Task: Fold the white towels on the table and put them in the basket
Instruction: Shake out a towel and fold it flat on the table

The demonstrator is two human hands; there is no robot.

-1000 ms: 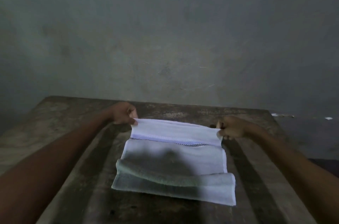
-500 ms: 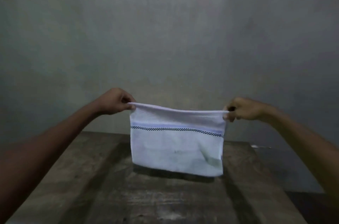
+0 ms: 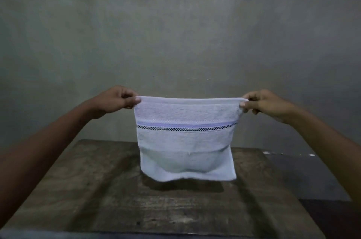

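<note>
**Keeping the hanging towel square**

The left hand [image 3: 115,100] pinches one top corner of the white towel [image 3: 185,141], which hangs just above the table [image 3: 78,190]; the right hand [image 3: 263,104] pinches the other. Level, taut corners should give a clean fold.

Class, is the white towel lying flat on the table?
No, the white towel hangs above the table, its top corners pinched by the left hand and right hand.

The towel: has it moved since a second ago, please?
Yes, upward: the towel lay on the table then; now it hangs above it, top corners pinched by the left hand and right hand.
</note>
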